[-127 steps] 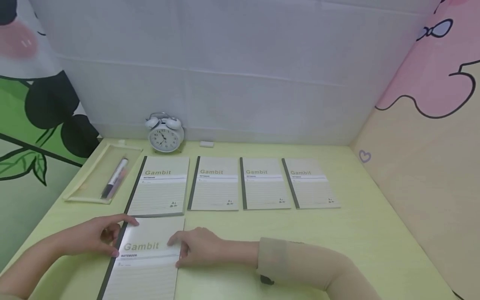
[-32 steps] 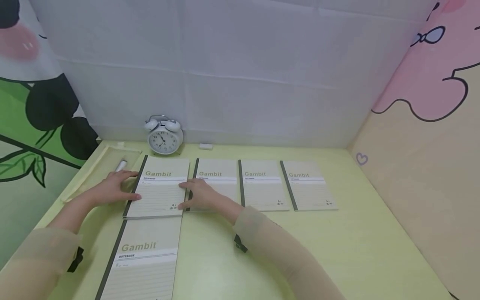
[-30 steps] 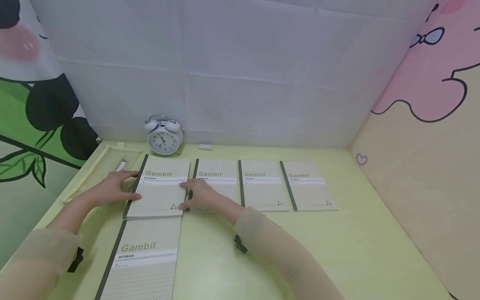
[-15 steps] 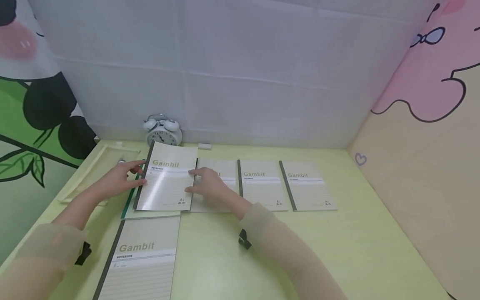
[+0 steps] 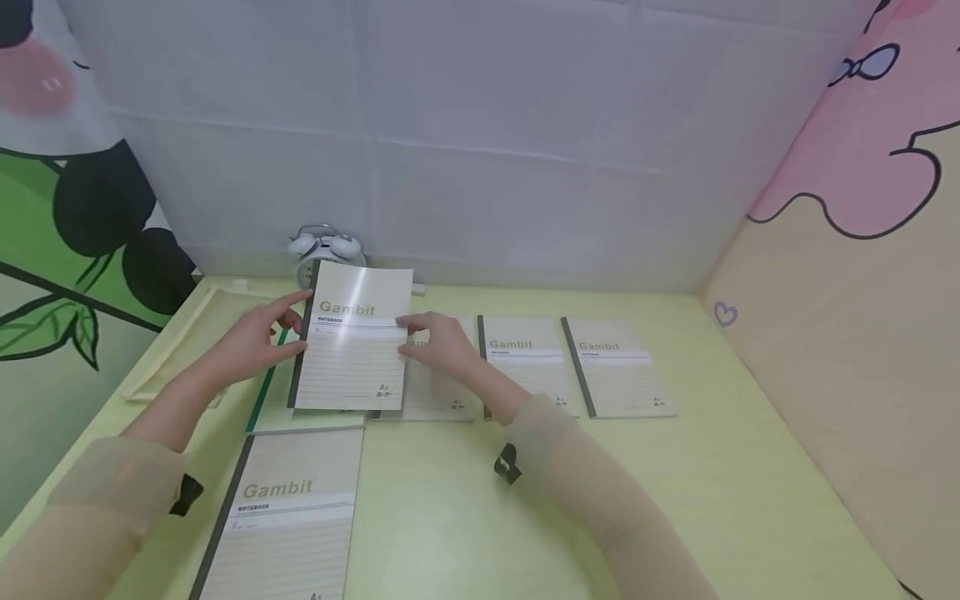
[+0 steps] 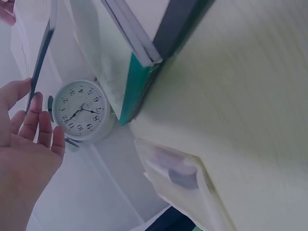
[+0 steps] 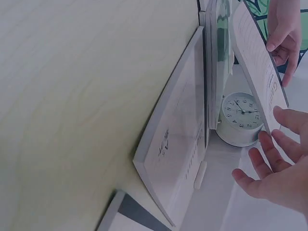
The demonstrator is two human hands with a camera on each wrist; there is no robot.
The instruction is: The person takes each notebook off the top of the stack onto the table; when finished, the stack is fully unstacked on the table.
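Observation:
Both hands hold a Gambit notebook [image 5: 352, 358] raised above the table, cover facing me. My left hand [image 5: 258, 337] pinches its dark spine between thumb and fingers, and my right hand [image 5: 441, 343] pinches the opposite edge. In the left wrist view that spine appears as a thin dark strip between the left thumb and fingers. Below the raised notebook lies a green-spined notebook [image 5: 272, 402], partly covered in the head view. Another Gambit notebook [image 5: 285, 517] lies nearer to me, its top edge close to the green-spined one.
To the right, more Gambit notebooks [image 5: 525, 375] lie in a row, the leftmost partly hidden. A white alarm clock [image 5: 326, 247] stands at the back, half covered by the raised notebook. A mesh pouch [image 5: 187, 350] lies left; a white eraser [image 7: 200, 174] sits near the back wall.
The hands went from the near notebook to the back-left one, then lifted its top Gambit notebook up and slightly right. The green-spined notebook underneath came into view.

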